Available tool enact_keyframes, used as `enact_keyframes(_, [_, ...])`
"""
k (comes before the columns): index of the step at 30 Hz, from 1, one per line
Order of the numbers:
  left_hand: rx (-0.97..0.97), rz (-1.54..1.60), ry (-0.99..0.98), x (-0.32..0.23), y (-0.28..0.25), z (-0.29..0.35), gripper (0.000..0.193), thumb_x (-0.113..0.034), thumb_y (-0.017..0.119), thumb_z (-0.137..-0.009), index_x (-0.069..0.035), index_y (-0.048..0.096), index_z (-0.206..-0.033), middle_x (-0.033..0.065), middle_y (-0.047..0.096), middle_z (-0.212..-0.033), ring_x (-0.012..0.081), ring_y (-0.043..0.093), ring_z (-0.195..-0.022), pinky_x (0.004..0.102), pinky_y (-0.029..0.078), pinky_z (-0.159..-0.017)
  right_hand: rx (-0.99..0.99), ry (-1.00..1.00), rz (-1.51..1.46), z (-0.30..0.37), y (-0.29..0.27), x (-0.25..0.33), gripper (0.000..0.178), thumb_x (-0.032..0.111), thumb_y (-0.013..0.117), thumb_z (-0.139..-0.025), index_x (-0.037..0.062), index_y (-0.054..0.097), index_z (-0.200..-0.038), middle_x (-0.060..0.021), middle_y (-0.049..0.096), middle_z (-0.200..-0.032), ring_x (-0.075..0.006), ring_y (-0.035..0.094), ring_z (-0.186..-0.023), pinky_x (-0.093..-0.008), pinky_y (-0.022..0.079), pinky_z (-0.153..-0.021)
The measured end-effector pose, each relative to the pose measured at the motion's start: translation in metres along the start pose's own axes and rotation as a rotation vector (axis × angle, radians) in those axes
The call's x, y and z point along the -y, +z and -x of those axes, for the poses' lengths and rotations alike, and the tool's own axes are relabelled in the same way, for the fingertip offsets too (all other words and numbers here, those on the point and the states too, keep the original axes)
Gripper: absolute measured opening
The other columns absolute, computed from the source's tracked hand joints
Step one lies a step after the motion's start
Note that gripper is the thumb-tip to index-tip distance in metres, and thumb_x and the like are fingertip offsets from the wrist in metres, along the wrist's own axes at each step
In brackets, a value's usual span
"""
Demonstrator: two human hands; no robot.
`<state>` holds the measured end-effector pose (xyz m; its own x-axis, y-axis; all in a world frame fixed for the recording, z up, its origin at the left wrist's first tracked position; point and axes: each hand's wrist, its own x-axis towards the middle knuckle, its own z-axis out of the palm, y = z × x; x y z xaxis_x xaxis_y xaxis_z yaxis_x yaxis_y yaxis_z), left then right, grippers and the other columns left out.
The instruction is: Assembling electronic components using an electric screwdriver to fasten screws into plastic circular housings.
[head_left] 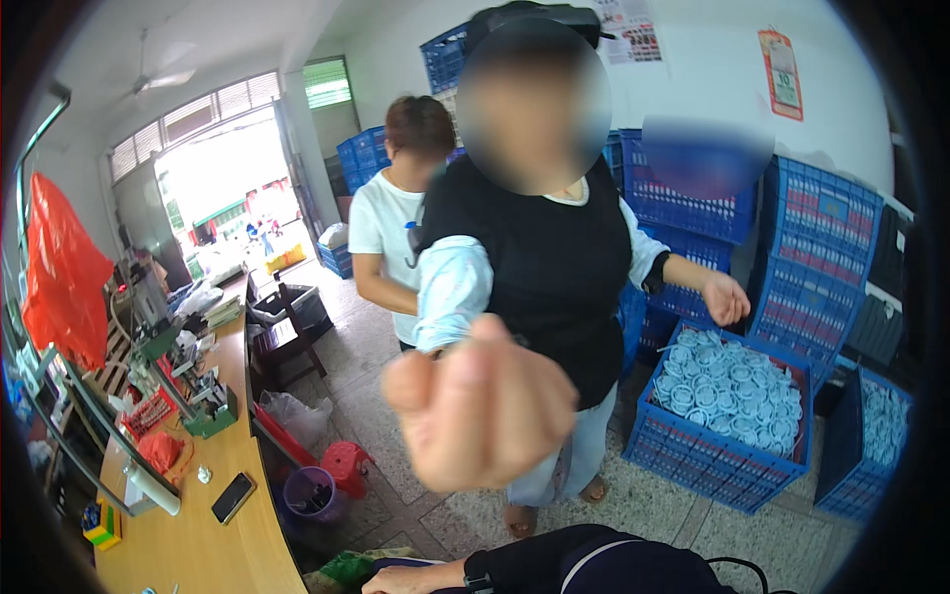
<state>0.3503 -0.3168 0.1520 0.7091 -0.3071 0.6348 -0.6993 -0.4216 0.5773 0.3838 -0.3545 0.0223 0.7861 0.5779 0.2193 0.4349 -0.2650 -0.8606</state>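
Note:
At the lower edge lies my left hand, its wrist banded by a dark watch below a black sleeve. The picture's edge cuts off most of its fingers, so their pose is unclear. Next to it is a green and pale crumpled thing. My right hand is out of view. A person in a black vest stands facing me. That person's curled hand is held out close in front of me, hiding the vest's lower part; whether anything is in it cannot be seen. The person's other hand hangs near a crate.
On the left, a wooden desk bears a phone and a green tool box. A purple bin and red stool stand beside it. Blue crates, one full of light-blue rings, line the right. Another person stands behind.

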Motion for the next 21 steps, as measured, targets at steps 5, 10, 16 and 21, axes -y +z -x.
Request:
enact_keyframes(5, [-1.753,-0.419,0.996,-0.156,0.037,-0.168,0.011,-0.027,0.062,-0.090,-0.017,0.064,-0.094,-0.0069,0.064,-0.078,0.0005,0.055,-0.069,0.0112,0.038,-0.056,0.078,-0.091,0.067,-0.007,0.035,-0.004,0.030,0.036,0.072,-0.078,0.0074,0.068,-0.084,-0.0108,0.067,-0.077,-0.0251,0.064,-0.070,-0.0368,0.049,-0.062])
enact_keyframes(10, [-1.693,-0.399,1.192,-0.127,0.050,-0.158,0.012,-0.006,0.059,-0.078,0.002,0.061,-0.088,0.0172,0.063,-0.096,0.0343,0.060,-0.096,0.0374,0.056,-0.078,0.145,-0.204,0.053,-0.009,0.050,0.007,0.028,0.034,0.071,-0.078,0.0067,0.069,-0.082,-0.0112,0.067,-0.077,-0.0264,0.065,-0.071,-0.0382,0.049,-0.063])
enact_keyframes(16, [-1.031,-0.346,0.758,-0.049,0.024,-0.067,0.017,-0.007,0.060,-0.080,0.002,0.061,-0.095,0.0179,0.063,-0.100,0.0330,0.060,-0.097,0.0367,0.053,-0.081,0.151,-0.242,0.006,-0.011,0.055,-0.001,0.027,0.033,0.071,-0.078,0.0068,0.069,-0.081,-0.0116,0.067,-0.076,-0.0266,0.064,-0.071,-0.0388,0.049,-0.063])
enact_keyframes(21, [-0.376,-0.245,0.338,0.011,-0.023,0.038,0.023,-0.008,0.060,-0.082,0.002,0.060,-0.103,0.0186,0.063,-0.103,0.0318,0.060,-0.099,0.0360,0.051,-0.085,0.194,-0.227,0.027,-0.015,0.058,0.008,0.027,0.034,0.071,-0.076,0.0073,0.069,-0.081,-0.0124,0.068,-0.079,-0.0268,0.065,-0.073,-0.0390,0.050,-0.065])
